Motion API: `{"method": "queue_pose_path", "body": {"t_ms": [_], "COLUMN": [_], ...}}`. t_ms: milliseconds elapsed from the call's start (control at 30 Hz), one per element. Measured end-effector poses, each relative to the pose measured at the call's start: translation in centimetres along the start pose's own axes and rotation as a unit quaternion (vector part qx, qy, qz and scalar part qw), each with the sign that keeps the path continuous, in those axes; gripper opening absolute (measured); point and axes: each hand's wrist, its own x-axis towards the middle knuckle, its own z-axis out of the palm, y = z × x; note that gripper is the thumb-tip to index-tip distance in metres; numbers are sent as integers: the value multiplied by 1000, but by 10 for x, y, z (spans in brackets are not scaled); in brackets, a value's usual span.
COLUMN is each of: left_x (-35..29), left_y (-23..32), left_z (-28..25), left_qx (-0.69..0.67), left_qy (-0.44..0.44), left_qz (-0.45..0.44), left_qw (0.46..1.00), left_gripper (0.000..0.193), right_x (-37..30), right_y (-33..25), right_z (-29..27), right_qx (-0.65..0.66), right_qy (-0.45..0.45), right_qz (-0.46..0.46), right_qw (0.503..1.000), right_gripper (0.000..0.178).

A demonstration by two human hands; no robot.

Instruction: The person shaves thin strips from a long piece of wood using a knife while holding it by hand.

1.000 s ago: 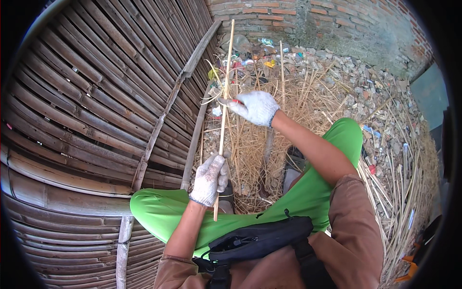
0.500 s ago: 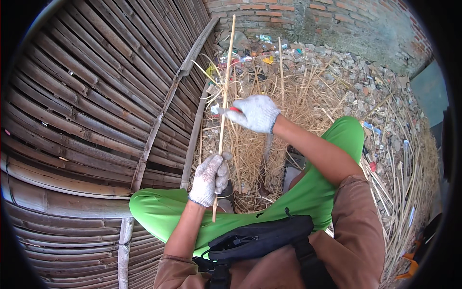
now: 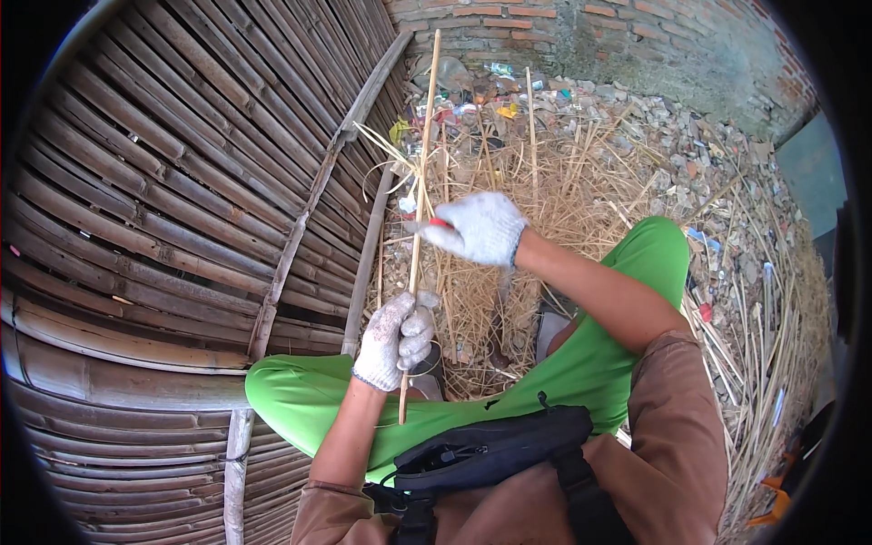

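A long, thin bamboo strip (image 3: 427, 150) stands nearly upright in view, leaning slightly right at its far end. My left hand (image 3: 396, 338), in a whitish knit glove, is closed around its lower part, above my green-clad leg. Farther up, my gloved right hand (image 3: 477, 227) grips a knife (image 3: 439, 222) with a red handle. The blade, partly blurred, lies across the strip. Pale curled shavings (image 3: 391, 150) cling to the strip's left side just beyond the blade.
A slatted bamboo wall (image 3: 173, 182) rises close on my left. Straw-like shavings (image 3: 581, 173) and rubble cover the ground ahead, up to a brick wall (image 3: 509, 27). Many thin strips (image 3: 740, 409) lie at my right. A black waist bag (image 3: 495, 445) rests on my lap.
My right hand with the knife has come slightly nearer to me along the strip. The curled shavings have shifted, and the strip's far end has moved a little left.
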Motion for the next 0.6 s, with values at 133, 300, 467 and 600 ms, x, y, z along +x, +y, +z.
{"method": "queue_pose_path", "body": {"t_ms": [133, 300, 467, 600], "left_x": [0, 1, 0, 3], "left_y": [0, 1, 1, -2], "left_z": [0, -7, -6, -6], "left_qx": [-37, -77, -67, -94], "left_qy": [-49, -64, -35, -90], "left_qz": [-27, -35, -29, -51], "left_qw": [998, 994, 997, 990], "left_gripper": [38, 40, 41, 41], "right_x": [25, 9, -12, 13], "right_y": [48, 6, -28, 29], "right_z": [-19, -8, -7, -19], "right_qx": [-59, 13, 7, -34], "right_qy": [49, 19, -75, 12], "right_qz": [37, 25, -6, 42], "right_qw": [996, 999, 997, 998], "right_gripper": [77, 75, 79, 74]}}
